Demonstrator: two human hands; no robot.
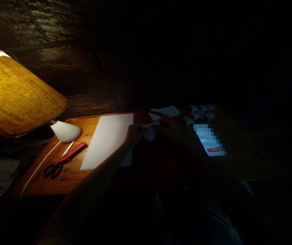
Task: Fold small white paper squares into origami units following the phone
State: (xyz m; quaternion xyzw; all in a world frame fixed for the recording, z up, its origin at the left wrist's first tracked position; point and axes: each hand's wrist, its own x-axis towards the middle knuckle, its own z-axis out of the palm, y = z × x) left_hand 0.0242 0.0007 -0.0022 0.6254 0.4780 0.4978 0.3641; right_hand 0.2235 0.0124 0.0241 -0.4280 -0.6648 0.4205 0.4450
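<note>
Between my two hands is a small piece of folded white paper (151, 131), held above the dark middle of the table. My left hand (134, 133) grips its left side, with the fingers closed. On its right side my right hand (168, 128) has its fingers closed too, though deep shadow hides most of them. A large white sheet of paper (110, 139) lies flat under and to the left of my left forearm. Behind my hands are more white papers (170, 111) with a dark slim object across them.
At the left stand a lit lamp with a yellow printed shade (20, 95) and white base (66, 132), its cord trailing forward. Black-handled scissors (54, 169) lie beside a red strip (74, 151). To the right are a lit phone (209, 140) and several small folded paper pieces (202, 111).
</note>
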